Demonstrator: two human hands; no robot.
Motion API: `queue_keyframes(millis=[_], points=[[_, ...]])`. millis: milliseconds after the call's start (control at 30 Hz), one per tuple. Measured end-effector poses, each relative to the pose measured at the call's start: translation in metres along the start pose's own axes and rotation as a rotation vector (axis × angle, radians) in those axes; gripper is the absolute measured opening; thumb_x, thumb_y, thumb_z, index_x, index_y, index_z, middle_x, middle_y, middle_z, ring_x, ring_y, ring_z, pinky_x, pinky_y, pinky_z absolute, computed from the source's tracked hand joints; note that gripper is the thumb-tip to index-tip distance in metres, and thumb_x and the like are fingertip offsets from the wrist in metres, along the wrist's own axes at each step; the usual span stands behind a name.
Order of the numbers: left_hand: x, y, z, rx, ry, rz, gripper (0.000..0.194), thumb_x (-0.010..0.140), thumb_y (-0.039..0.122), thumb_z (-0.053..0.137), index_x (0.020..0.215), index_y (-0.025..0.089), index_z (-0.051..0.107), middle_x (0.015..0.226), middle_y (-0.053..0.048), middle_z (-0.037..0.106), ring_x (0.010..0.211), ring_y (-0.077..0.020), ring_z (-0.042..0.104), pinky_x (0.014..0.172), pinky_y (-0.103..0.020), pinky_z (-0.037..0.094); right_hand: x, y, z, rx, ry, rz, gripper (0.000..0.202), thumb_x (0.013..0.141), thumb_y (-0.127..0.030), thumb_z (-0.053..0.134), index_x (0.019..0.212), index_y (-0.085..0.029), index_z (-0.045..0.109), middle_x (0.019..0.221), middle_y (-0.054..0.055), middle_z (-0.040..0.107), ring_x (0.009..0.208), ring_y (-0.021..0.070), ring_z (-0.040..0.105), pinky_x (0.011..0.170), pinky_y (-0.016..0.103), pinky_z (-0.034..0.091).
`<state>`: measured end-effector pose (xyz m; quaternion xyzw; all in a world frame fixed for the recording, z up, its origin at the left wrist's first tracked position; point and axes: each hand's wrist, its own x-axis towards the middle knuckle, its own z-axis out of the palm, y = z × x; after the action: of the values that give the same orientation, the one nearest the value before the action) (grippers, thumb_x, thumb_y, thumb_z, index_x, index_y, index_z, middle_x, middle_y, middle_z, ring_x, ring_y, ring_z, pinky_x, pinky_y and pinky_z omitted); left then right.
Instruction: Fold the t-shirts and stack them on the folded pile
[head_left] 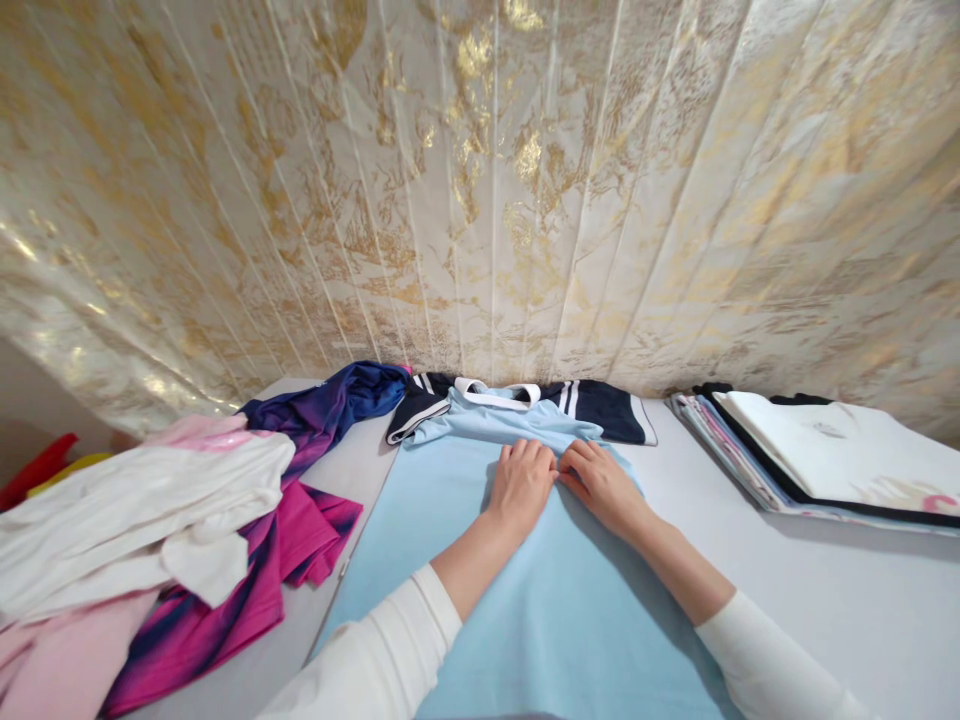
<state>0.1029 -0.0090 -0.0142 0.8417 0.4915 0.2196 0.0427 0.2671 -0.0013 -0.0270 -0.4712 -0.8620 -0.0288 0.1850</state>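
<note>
A light blue T-shirt (480, 590) with dark navy sleeves, white stripes and a white collar lies spread out, its collar at the far end. The cloth just below the collar is bunched in folds. My left hand (523, 482) rests on the upper part of the shirt, fingers bent and close together over the fabric. Right beside it, my right hand (602, 485) has its fingers curled on the same cloth. The two thumbs nearly meet at the shirt's middle. Fingertips of both hands are partly hidden against the fabric.
To the left lies a loose heap of clothes: a white top (142, 500), a pink piece (86, 650) and a purple-and-magenta garment (300, 530). A stack of folded clothes (840, 450) sits at the right on the white table (840, 600). A gold-patterned curtain (480, 200) hangs behind.
</note>
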Motion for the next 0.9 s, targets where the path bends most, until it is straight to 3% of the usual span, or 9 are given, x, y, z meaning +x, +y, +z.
queue_keyframes(millis=[100, 200, 367, 567, 900], points=[[-0.013, 0.017, -0.016, -0.04, -0.047, 0.109, 0.007, 0.09, 0.024, 0.063, 0.092, 0.019, 0.058, 0.1, -0.002, 0.061, 0.1, -0.0216, 0.052, 0.085, -0.034, 0.037, 0.002, 0.003, -0.002, 0.022, 0.025, -0.003, 0.012, 0.089, -0.015, 0.049, 0.082, -0.019, 0.058, 0.093, 0.007, 0.059, 0.086, 0.022, 0.051, 0.078, 0.034, 0.042], [-0.041, 0.033, -0.029, -0.119, -0.165, 0.301, 0.009, 0.087, 0.026, 0.067, 0.084, 0.022, 0.059, 0.09, 0.004, 0.062, 0.09, -0.015, 0.055, 0.079, -0.026, 0.038, 0.001, 0.002, -0.009, 0.034, 0.035, 0.002, 0.015, 0.09, -0.015, 0.047, 0.082, -0.02, 0.06, 0.091, 0.007, 0.059, 0.085, 0.0215, 0.051, 0.078, 0.034, 0.042], [-0.094, 0.037, -0.031, -0.251, -0.35, 0.577, 0.026, 0.082, 0.042, 0.071, 0.098, 0.025, 0.059, 0.098, 0.004, 0.059, 0.091, -0.015, 0.054, 0.077, -0.026, 0.036, -0.012, -0.01, -0.027, 0.136, 0.023, 0.058, 0.013, 0.089, -0.014, 0.046, 0.092, -0.022, 0.056, 0.094, 0.005, 0.058, 0.087, 0.0198, 0.054, 0.076, 0.031, 0.045], [-0.111, 0.044, -0.017, -0.059, -0.328, 0.574, 0.021, 0.084, 0.039, 0.064, 0.083, 0.02, 0.056, 0.089, 0.0, 0.059, 0.083, -0.0179, 0.053, 0.07, -0.029, 0.035, -0.035, -0.022, -0.028, 0.158, -0.107, 0.052, 0.005, 0.086, -0.017, 0.054, 0.089, -0.021, 0.053, 0.091, 0.005, 0.057, 0.085, 0.0203, 0.054, 0.075, 0.032, 0.045], [-0.107, 0.05, -0.024, -0.205, -0.282, 0.489, 0.01, 0.085, 0.024, 0.064, 0.078, 0.021, 0.057, 0.083, 0.005, 0.062, 0.074, -0.012, 0.055, 0.07, -0.022, 0.039, -0.03, -0.019, -0.018, 0.167, -0.081, 0.034, 0.016, 0.091, -0.018, 0.041, 0.079, -0.02, 0.052, 0.082, 0.005, 0.057, 0.078, 0.0186, 0.054, 0.071, 0.031, 0.046]])
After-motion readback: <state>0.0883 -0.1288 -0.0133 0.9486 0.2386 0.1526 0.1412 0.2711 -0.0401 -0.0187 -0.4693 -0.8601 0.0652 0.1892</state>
